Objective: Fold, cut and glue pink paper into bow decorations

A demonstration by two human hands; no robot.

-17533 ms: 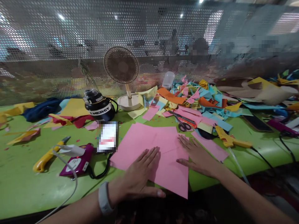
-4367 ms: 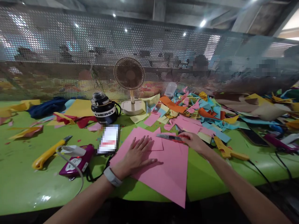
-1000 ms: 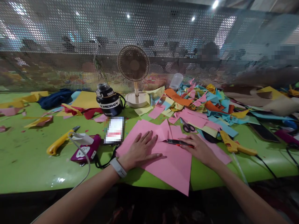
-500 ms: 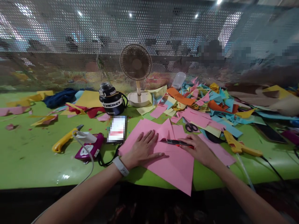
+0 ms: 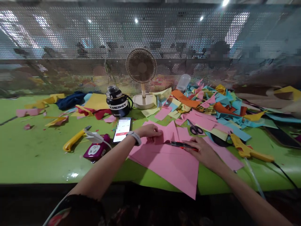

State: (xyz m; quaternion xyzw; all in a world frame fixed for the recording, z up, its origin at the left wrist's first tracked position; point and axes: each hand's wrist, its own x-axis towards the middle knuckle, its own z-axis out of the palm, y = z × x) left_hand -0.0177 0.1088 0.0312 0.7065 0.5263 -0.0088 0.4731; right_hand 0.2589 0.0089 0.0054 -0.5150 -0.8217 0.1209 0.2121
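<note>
A large sheet of pink paper (image 5: 174,166) lies on the green table, with a slit in it and a raised flap along the cut. My left hand (image 5: 151,130) is closed, its fingertips pinching the paper at its upper left. In my right hand (image 5: 202,149) is a slim black-and-red utility knife (image 5: 180,144), held low over the sheet with its tip at the slit. Just beyond my right hand lie black scissors (image 5: 195,129).
Paper scraps (image 5: 209,106) heap up at the back right, near a yellow glue gun (image 5: 246,150). A fan (image 5: 141,67), a black bottle (image 5: 118,105), a phone (image 5: 121,128), a purple power socket (image 5: 96,151) and a yellow cutter (image 5: 74,140) stand or lie leftward.
My left hand has gone from lying flat on the pink paper to pinching it farther up. My right hand stays at the slit with the knife. The view has shifted slightly.
</note>
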